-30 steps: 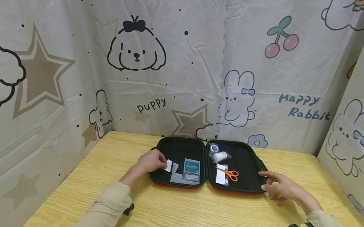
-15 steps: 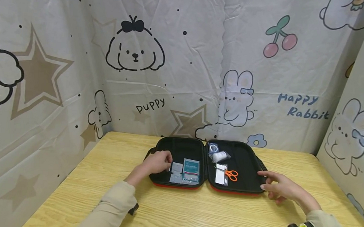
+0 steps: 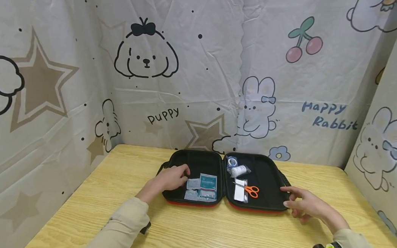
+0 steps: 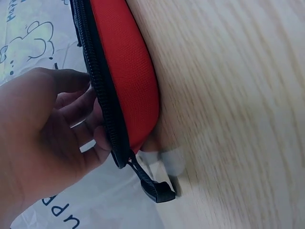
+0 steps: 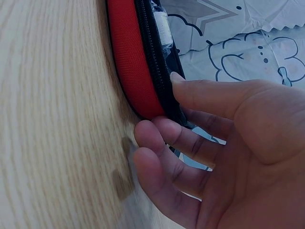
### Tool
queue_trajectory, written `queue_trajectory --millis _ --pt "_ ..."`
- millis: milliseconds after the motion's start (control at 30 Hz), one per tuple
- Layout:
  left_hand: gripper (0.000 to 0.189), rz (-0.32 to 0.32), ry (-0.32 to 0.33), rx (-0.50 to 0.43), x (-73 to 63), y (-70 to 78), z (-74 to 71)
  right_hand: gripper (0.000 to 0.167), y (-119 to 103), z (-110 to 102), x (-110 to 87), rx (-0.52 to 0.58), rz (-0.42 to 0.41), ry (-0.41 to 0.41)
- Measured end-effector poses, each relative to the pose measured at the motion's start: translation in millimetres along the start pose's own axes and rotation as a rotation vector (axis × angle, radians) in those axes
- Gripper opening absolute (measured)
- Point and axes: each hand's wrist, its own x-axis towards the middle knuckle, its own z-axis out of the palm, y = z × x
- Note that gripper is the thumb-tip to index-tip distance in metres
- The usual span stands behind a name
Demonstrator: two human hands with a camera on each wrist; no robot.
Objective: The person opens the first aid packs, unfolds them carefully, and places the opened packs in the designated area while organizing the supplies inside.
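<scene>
Just right of the left hand's (image 3: pixel 172 177) bent fingers, whose grip I cannot tell, lies a packet (image 3: pixel 193 184); teal sachet (image 3: pixel 208 181) beyond, long axis running away; right hand (image 3: pixel 307 203), fingers parted, touches case (image 3: pixel 267 177), farther off

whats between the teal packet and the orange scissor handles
In the head view, the case's black middle seam, then the white packet under the scissor blades.

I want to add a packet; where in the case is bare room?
Bare in the case: between orange scissors and right hand; also behind the teal packet. Crowded: between that packet and left hand; from white roll to scissors.
</scene>
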Motion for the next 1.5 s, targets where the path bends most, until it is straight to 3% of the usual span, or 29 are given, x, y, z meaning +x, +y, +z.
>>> queue_trajectory --millis 267,500,933,1233,1500 --pt "0.020 -0.020 0.052 -0.004 7.7 8.7 -1.1 0.069 -1 0 0.2 0.000 0.002 0.005" --pt "0.017 0.046 0.069 -0.024 20.3 27.9 3.7 0.068 0 1 -0.4 0.004 -0.003 0.008" --pt "0.019 0.169 0.053 -0.073 49.0 69.2 18.9 0.066 5 1 0.7 0.035 -0.017 0.008" --pt "0.016 0.174 0.043 -0.079 59.2 87.8 29.0 0.069 2 0 0.8 0.029 0.002 0.008" --pt "0.020 0.188 -0.004 -0.041 71.5 99.8 38.5 0.067 4 0 1.2 0.022 -0.008 0.005"
